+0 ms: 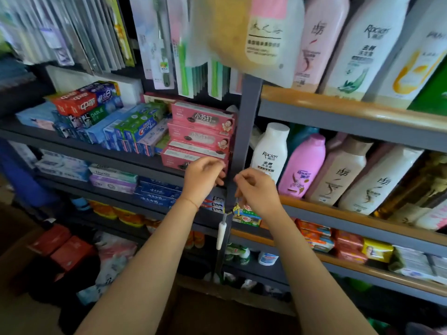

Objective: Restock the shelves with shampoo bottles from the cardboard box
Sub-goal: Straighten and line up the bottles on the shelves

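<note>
Both my hands are up at the grey upright post (pixel 238 151) between the two shelf bays. My left hand (pixel 203 176) has its fingers curled in by the pink toothpaste boxes (pixel 200 134); whether it pinches anything I cannot tell. My right hand (pixel 254 189) is curled too, seemingly pinching a thin cord that hangs down the post to a small white tag (pixel 221 234), though that grip is unclear. Neither hand holds a bottle. The shampoo bottles (pixel 338 170) already stand in a row on the right-hand shelf (pixel 338 209), more on the one above. No cardboard box is in view, so I judge the restocking itself is not in hand now.
</note>
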The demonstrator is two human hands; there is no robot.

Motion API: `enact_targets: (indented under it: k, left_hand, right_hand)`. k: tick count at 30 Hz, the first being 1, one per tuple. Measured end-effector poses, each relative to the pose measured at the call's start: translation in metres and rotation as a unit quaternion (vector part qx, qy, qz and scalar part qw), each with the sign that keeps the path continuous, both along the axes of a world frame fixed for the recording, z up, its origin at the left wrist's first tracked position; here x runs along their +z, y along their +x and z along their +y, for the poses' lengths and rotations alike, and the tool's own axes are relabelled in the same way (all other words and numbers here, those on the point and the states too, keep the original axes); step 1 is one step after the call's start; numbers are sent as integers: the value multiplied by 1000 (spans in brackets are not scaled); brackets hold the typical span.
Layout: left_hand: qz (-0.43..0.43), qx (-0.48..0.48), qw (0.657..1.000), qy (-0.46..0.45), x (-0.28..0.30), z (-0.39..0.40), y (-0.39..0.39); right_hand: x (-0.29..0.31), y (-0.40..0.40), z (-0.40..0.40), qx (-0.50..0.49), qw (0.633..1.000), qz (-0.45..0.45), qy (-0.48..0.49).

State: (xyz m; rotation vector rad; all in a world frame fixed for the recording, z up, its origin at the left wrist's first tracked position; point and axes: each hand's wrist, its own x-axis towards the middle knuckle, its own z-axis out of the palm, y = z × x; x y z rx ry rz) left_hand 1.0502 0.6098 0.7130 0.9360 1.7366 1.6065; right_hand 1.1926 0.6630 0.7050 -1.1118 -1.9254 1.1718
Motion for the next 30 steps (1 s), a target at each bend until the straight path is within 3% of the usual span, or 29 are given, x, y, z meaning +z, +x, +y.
enact_targets:
  k: [4,8,15,19,22,26,28,30]
  left_hand:
    - [5,-45,999,12,-14,4,-57]
    - [72,-106,991,34,-12,12,-111]
    - [188,-145,970,52,-1,47,-161]
    - [435,-137,883,110,2,70,-159]
    - [564,-148,804,119,5,94,-161]
    - [636,-163,749,92,8,126,-162]
    - [649,-169,737,89,3,138,-164]
    - [654,-164,731,105,-7,146,-168]
  right_hand:
    - [0,-61,-18,-24,1000,-10,-14]
    - [3,-114,-26,-143,989,-15,28]
    - [23,-162,-3,-260,965,17,5]
    - [22,-170,25,-310,950,33,-37]
    - [20,-172,45,-339,932,81,-98]
    - [16,-174,73,-352,902,183,-172]
    - [19,-176,77,-323,884,276,-194]
    - [19,-177,78,-302,888,299,-173]
